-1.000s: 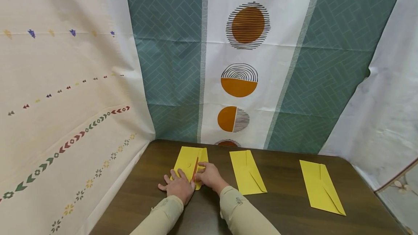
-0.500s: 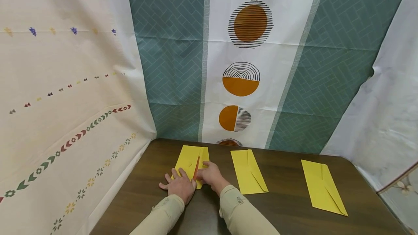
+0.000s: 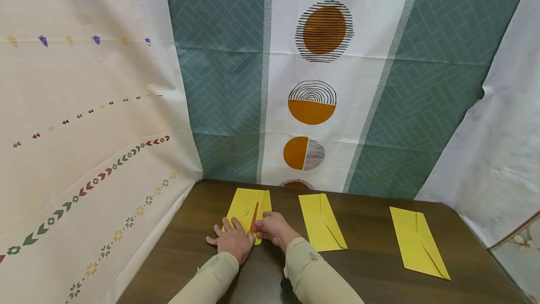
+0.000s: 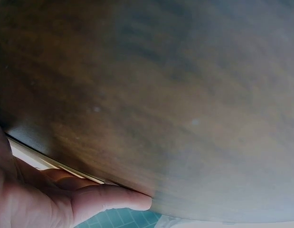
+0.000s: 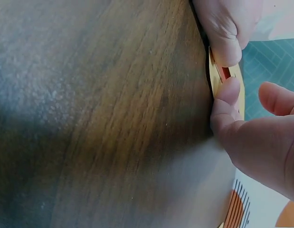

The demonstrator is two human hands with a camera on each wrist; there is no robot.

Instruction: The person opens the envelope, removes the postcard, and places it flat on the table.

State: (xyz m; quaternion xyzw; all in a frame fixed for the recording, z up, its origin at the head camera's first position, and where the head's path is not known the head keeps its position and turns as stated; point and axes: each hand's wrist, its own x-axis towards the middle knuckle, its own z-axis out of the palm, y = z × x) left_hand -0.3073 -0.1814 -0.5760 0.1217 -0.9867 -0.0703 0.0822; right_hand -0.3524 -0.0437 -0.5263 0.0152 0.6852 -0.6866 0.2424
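On the table's left part lies a yellow envelope (image 3: 246, 199) with a small curved mark on its face. A narrow red strip (image 3: 255, 212) shows along its lengthwise opening. My left hand (image 3: 234, 242) presses on the envelope's near left part, fingers spread, thumb beside the red strip. My right hand (image 3: 274, 229) is at the near right part, its fingertips bent together at the flap beside the strip. In the right wrist view the right thumb and a finger meet at the yellow edge, with the red strip (image 5: 225, 73) between the two hands. The pinched edge is partly hidden by the fingers.
A second yellow envelope (image 3: 318, 224) lies to the right of my right hand, and a third yellow envelope (image 3: 415, 243) further right. The dark wooden table (image 3: 363, 266) ends at patterned cloth hangings (image 3: 223, 107) behind and on both sides.
My right hand has shifted slightly nearer, its fingers more bunched than before. The left hand stays pressed on the envelope; the head view has moved a little.
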